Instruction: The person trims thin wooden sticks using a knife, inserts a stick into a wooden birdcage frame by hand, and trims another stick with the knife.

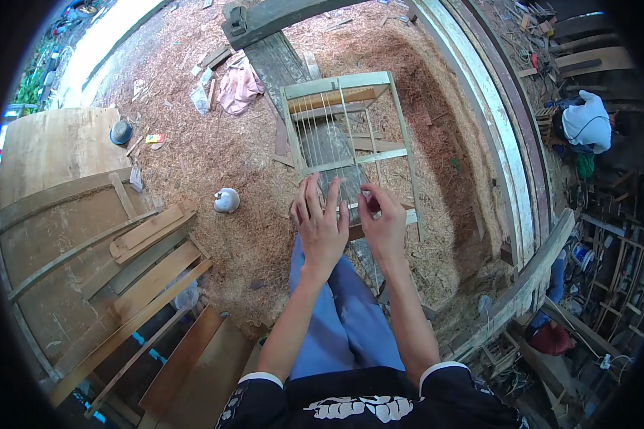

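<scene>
A light wooden frame (397, 118) lies in front of me, with several pale cords (315, 139) strung lengthwise over its left half. At the near end of the frame is my left hand (322, 232), its fingers stretched and spread above the cords. Just to its right, my right hand (385, 227) is closed, thumb and index finger brought together in a pinch. Whatever lies in that pinch is too small to make out. Beneath the frame runs a weathered plank (325, 146). My hands cover part of the frame's near crossbar.
A white round container (226, 200) stands on the shavings-covered ground (243, 239). Cut boards (154, 236) are piled at left, near a plywood sheet (57, 154). A pink cloth (240, 86) lies ahead. Long beams (508, 143) run along the right; beyond them a person (587, 125) bends over.
</scene>
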Demonstrator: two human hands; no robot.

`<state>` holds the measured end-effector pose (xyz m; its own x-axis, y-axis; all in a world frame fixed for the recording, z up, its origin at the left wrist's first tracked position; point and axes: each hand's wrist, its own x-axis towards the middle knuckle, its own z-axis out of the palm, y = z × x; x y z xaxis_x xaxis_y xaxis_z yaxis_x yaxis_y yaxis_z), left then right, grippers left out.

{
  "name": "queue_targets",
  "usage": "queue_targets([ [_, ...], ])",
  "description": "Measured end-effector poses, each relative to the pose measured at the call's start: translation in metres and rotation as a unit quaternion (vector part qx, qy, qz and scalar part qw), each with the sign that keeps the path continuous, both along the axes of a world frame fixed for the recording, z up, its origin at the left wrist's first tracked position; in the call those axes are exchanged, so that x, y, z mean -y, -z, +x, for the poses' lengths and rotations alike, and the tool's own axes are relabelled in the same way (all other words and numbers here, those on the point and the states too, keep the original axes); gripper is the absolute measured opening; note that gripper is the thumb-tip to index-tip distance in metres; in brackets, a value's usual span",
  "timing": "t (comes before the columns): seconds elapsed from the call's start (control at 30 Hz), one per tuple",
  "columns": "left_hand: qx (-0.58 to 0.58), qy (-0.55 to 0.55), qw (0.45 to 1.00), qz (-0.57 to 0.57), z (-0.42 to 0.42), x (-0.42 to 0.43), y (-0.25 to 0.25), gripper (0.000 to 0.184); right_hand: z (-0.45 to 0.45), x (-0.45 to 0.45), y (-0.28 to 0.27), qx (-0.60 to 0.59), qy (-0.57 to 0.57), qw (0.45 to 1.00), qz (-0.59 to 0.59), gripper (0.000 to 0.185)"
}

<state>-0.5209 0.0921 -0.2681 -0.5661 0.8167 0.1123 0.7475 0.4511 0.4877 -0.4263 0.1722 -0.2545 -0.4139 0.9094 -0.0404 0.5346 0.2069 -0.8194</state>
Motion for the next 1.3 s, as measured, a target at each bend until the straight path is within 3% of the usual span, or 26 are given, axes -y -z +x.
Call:
queue_targets([
  [0.13, -0.005, -0.005, 1.000, -0.006, 0.002, -0.001, 0.001, 0.049, 0.005, 0.004, 0.006, -0.016, -0.003, 1.000, -0.011, 0.026],
  [0.47, -0.011, -0.010, 1.000, -0.003, 0.003, -0.002, 0.000, 0.049, 0.017, 0.009, 0.003, 0.059, -0.047, 0.992, 0.100, 0.033],
  [0.67, 0.053, 0.005, 0.997, 0.064, -0.004, 0.001, -0.001, 0.046, 0.021, 0.012, 0.012, 0.028, -0.060, 0.991, 0.119, 0.034],
  [0.87, 0.003, 0.128, 0.992, 0.013, -0.004, 0.001, -0.013, 0.040, 0.019, 0.013, 0.016, 0.011, -0.055, 0.993, 0.108, 0.032],
  [1.3, -0.023, 0.137, 0.989, -0.052, 0.002, -0.005, -0.009, 0.048, 0.028, 0.014, 0.005, 0.015, -0.061, 0.994, 0.094, 0.037],
])
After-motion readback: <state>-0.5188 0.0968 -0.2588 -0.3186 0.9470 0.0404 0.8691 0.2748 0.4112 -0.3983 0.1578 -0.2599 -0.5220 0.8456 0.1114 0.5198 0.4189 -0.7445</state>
